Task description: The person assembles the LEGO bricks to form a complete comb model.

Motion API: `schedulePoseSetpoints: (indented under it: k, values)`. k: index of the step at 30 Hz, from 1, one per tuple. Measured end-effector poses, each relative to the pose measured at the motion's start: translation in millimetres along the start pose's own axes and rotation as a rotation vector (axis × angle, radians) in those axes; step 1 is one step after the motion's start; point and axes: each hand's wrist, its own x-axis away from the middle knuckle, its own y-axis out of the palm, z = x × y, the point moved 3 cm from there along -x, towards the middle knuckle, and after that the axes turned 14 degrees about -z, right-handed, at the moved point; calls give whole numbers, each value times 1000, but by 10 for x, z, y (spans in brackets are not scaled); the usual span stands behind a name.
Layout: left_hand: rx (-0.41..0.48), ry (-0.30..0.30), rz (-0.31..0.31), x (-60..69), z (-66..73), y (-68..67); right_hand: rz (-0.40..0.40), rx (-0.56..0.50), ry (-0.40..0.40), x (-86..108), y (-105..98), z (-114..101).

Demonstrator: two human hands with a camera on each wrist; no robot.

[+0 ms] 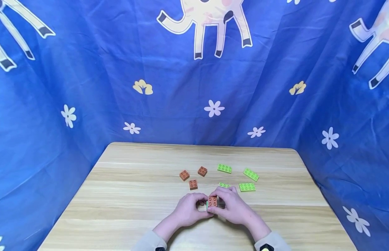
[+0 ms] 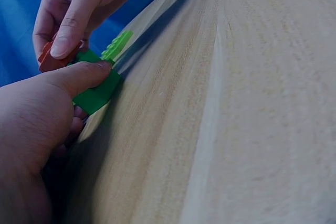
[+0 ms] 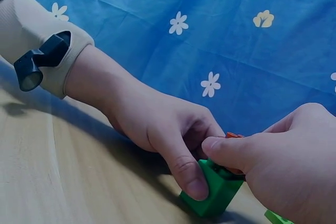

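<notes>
Near the front of the table both hands meet around a green block (image 3: 207, 200) and a reddish-brown brick with studs (image 1: 212, 201). My left hand (image 1: 190, 210) pinches the green block between thumb and fingers, low over the table. With thumb and fingers my right hand (image 1: 234, 206) grips the reddish-brown brick at the top of the green block. In the left wrist view the brick (image 2: 54, 62) is tilted against the block (image 2: 98, 92). Fingers cover the joint, so I cannot tell whether the two are fully pressed together.
Three loose reddish-brown bricks (image 1: 193, 184) lie beyond my left hand. Several light green bricks (image 1: 247, 187) lie beyond my right hand, one (image 1: 224, 185) partly hidden by it. A blue patterned curtain (image 1: 194, 122) stands around the wooden table (image 1: 135, 195).
</notes>
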Motion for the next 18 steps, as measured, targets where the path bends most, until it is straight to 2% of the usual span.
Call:
schedulePoseSetpoints:
  k: [11, 18]
  values:
    - [-2, 1, -5, 8, 19, 1, -12, -12, -11, -5, 47, -8]
    - [2, 3, -4, 2, 9, 2, 15, 23, -38, 0, 61, 1]
